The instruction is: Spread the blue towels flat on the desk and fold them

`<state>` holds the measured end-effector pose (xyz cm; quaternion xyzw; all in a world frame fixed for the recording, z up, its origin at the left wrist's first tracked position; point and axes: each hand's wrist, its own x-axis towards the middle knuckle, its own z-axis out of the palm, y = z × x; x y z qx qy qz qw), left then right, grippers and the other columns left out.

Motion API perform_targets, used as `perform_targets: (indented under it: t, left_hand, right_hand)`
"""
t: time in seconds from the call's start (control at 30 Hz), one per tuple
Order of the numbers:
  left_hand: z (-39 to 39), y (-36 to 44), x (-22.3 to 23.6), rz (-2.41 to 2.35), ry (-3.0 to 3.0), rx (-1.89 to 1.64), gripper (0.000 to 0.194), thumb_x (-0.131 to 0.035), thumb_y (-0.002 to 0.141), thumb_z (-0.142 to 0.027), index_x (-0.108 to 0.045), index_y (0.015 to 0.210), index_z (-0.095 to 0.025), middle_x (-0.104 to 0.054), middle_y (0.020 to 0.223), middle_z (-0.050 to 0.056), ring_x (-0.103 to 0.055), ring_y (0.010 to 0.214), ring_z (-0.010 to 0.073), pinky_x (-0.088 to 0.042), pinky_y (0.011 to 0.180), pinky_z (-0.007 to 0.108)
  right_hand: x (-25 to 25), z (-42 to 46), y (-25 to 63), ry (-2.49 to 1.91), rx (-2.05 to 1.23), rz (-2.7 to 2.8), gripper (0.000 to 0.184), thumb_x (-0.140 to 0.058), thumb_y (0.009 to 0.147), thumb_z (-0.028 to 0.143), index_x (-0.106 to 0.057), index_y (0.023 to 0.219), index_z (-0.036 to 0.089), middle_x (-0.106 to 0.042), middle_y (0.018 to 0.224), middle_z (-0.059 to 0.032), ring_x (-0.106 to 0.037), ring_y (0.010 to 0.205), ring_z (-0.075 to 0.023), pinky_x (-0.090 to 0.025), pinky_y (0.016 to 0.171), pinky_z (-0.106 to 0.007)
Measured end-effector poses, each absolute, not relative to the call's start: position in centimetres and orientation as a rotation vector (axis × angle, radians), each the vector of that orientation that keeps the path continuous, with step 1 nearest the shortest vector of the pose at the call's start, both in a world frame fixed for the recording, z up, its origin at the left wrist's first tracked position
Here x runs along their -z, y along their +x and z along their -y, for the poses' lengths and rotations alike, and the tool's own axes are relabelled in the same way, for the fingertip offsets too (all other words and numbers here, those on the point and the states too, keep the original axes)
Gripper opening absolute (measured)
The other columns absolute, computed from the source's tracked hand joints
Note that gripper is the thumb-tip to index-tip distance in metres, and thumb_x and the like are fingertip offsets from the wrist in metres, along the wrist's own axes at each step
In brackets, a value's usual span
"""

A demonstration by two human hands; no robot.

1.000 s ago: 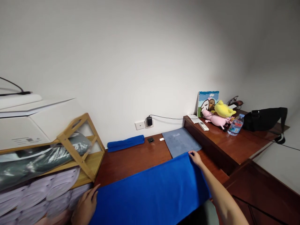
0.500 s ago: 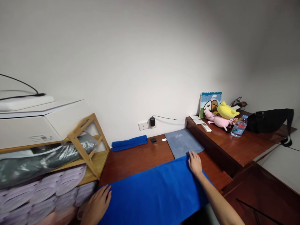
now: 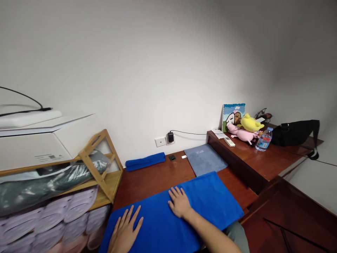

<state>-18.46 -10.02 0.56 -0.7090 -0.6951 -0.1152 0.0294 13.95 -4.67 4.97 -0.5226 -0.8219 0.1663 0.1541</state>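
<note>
In the head view, the blue cloth (image 3: 213, 196) lies spread on the brown desk (image 3: 155, 181), on the near side of the grey-blue mat (image 3: 205, 158); its far right corner seems to reach the mat's near edge, though whether it overlaps is hard to tell. The left hand (image 3: 125, 228) rests palm down on the cloth, nearer and well to the left of the mat, fingers fanned out and grasping nothing. The right hand (image 3: 180, 203) is also flat, fingers loosely spread near the cloth's far edge, nearer and left of the mat, pinching nothing. Its forearm slants in from the bottom edge and covers some of the cloth. Both palms are hidden, and the frame cuts off the left wrist and the cloth's near left part. Lettering on the mat is too small to read. Left of the mat, a folded blue fabric (image 3: 145, 161) lies by the wall.
</note>
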Motion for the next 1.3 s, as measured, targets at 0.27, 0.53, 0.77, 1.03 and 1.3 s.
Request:
perform_targets:
  t: [0.27,0.53,0.77,1.03,1.3]
  left_hand:
    - [9.5,-19.2,-0.1,2.167,-2.252,0.240,0.067,-0.037,0.096,-0.051,-0.055,0.156,-0.027,-0.049,0.168,0.009,-0.038,0.160,0.0304,-0.026,0.131,0.056]
    - [11.3,-19.0,-1.3,2.230,-2.186,0.243,0.075,-0.042,0.096,-0.059,-0.048,0.161,-0.022,-0.045,0.170,0.011,-0.043,0.157,0.0292,-0.029,0.131,0.052]
    - [10.5,-19.8,-1.2,2.204,-2.132,0.288,0.073,-0.036,0.096,-0.055,-0.051,0.159,-0.020,-0.045,0.170,0.012,-0.041,0.158,0.0309,-0.027,0.131,0.055]
    - [10.3,-22.8,-0.7,2.265,-2.093,0.313,0.076,-0.037,0.094,-0.069,-0.051,0.159,-0.031,-0.048,0.169,0.012,-0.036,0.160,0.0368,-0.033,0.124,0.062]
    - [10.4,-22.1,-0.3,2.356,-2.007,0.346,0.083,-0.035,0.095,-0.066,-0.043,0.164,-0.021,-0.033,0.176,0.018,-0.027,0.164,0.0373,-0.031,0.127,0.057]
  right_hand:
    - [-5.3,1.7,30.8,-2.118,-0.326,2.068,0.066,-0.024,0.111,0.048,-0.026,0.172,0.024,-0.025,0.177,-0.0035,-0.018,0.165,-0.0228,-0.012,0.134,-0.048]
    - [-4.0,3.1,33.6,-2.195,-0.272,2.013,0.065,-0.025,0.111,0.051,-0.031,0.171,0.028,-0.029,0.176,-0.0023,-0.020,0.165,-0.0266,-0.014,0.133,-0.051]
    - [-4.9,3.9,28.0,-1.865,-0.259,2.187,0.064,-0.030,0.110,0.052,-0.034,0.170,0.030,-0.028,0.176,-0.0010,-0.019,0.165,-0.0253,-0.012,0.134,-0.050]
    - [-3.9,2.8,32.4,-2.049,-0.296,2.118,0.065,-0.026,0.110,0.054,-0.032,0.170,0.031,-0.029,0.176,-0.0008,-0.019,0.165,-0.0252,-0.011,0.134,-0.051]
    - [-3.1,2.2,40.1,-2.304,-0.291,1.941,0.070,-0.021,0.110,0.056,-0.024,0.172,0.025,-0.020,0.179,-0.0030,-0.016,0.166,-0.0252,-0.013,0.133,-0.052]
